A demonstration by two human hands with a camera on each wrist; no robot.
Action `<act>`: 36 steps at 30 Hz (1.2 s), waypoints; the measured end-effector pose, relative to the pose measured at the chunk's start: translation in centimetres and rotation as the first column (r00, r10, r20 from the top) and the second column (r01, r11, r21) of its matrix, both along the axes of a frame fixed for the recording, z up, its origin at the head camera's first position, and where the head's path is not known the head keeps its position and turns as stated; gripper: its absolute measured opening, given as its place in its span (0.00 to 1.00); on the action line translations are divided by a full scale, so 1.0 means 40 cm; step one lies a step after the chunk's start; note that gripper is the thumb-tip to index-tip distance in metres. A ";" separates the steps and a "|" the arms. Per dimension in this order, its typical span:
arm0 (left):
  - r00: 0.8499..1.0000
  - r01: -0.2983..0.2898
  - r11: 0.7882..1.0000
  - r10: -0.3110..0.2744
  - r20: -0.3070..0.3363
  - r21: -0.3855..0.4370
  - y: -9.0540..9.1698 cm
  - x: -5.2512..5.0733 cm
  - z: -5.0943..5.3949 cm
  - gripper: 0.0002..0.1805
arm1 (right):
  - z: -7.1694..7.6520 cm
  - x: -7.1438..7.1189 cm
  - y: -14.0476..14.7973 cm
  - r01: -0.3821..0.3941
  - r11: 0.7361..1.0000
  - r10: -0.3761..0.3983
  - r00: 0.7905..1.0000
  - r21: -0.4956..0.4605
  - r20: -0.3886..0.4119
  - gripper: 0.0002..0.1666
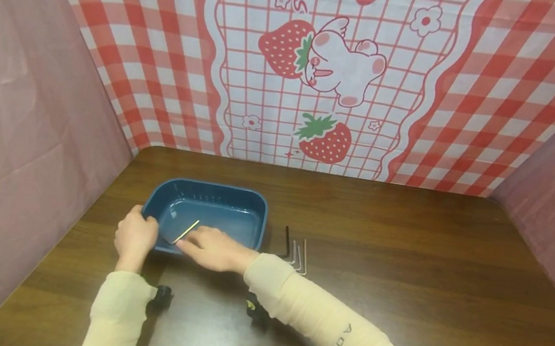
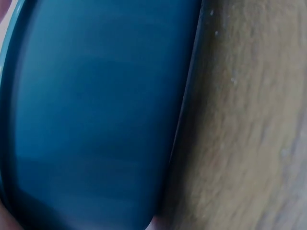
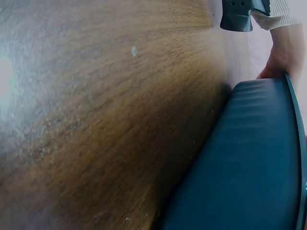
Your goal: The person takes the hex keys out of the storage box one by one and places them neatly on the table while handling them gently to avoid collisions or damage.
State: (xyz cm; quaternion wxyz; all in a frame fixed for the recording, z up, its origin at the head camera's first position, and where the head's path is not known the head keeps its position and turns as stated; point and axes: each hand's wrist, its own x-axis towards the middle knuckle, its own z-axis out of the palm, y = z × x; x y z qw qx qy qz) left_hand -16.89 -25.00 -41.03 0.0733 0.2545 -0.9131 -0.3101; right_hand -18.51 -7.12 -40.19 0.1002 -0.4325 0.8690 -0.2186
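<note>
Covering both forearms, nearest: cream sleeves (image 1: 117,312). Left hand (image 1: 137,235): at the tray's 8 o'clock; closed, gripping the rim, presumably to stop sliding. Right hand (image 1: 211,248): at the tray's 6 o'clock, extended over the near rim; fingers bent and nearly closed, apparently pinching a key at the tips, a light hold that would suit so thin a piece; exact contact partly hidden. Key (image 1: 190,228): gold-toned, over the tray's left half, slanting from 7 to 1 o'clock. Tray (image 1: 230,219): blue, on the counter (image 1: 403,252). Other keys (image 1: 287,242): L-shaped, on the counter at the tray's 3 to 4 o'clock, perhaps lined up for easy reach. Cloth (image 1: 361,85): red-and-white, hanging at 12 o'clock.
</note>
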 end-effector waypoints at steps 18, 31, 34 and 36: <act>1.000 0.000 1.000 0.000 -0.021 -0.006 0.003 -0.002 -0.004 0.23 | 0.002 -0.009 0.008 0.039 0.998 -0.035 0.997 -0.054 0.068 0.13; 1.000 0.002 1.000 -0.002 -0.005 0.003 0.001 0.000 -0.002 0.23 | 0.035 -0.012 0.030 0.009 0.995 0.004 0.993 -0.101 0.122 0.10; 1.000 0.002 1.000 -0.002 -0.009 0.002 0.003 0.002 0.000 0.22 | 0.041 -0.012 0.035 0.007 0.993 0.009 0.990 -0.116 0.142 0.11; 1.000 0.003 1.000 -0.003 -0.010 0.002 0.004 0.002 0.001 0.22 | 0.046 -0.011 0.039 0.009 0.992 0.013 0.986 -0.127 0.165 0.12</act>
